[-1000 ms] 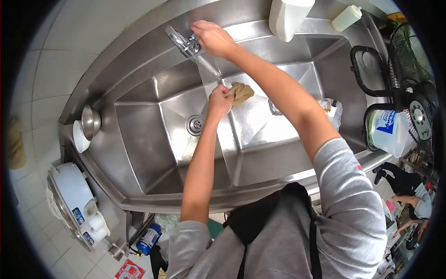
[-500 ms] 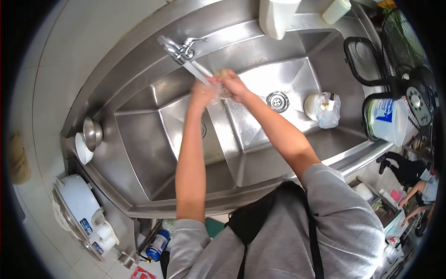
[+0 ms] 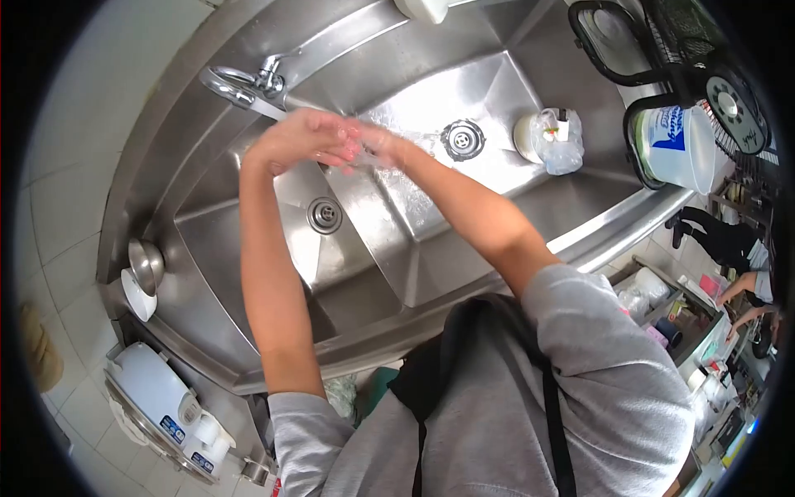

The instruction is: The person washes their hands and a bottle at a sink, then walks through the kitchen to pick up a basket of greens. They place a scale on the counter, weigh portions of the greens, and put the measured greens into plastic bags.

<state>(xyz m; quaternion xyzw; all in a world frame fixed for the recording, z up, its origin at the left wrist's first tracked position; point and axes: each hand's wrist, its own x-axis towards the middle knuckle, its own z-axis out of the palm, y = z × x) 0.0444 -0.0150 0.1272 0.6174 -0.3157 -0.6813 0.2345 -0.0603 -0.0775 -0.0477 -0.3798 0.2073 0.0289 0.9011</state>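
Water runs from the curved chrome faucet (image 3: 236,89) over the divider of the steel double sink (image 3: 368,195). My left hand (image 3: 302,139) is in the stream, its wet fingers stretched to the right and nothing visible in them. My right hand (image 3: 379,147) is close beside it, touching or nearly touching its fingertips. Motion and splashing water smear the right fingers, so their pose and anything in them cannot be made out.
A tub with a clear plastic bag (image 3: 556,141) stands in the right basin. A fan (image 3: 733,108) and a white bucket (image 3: 683,145) are at the right edge. A metal bowl (image 3: 146,265) and rice cooker (image 3: 153,398) are left. Another person (image 3: 737,248) is far right.
The view has shifted, moving the sink leftward in the picture. My left hand has unfolded, with its fingers now stretched out. My hands were closer together over the divider, near the stream.
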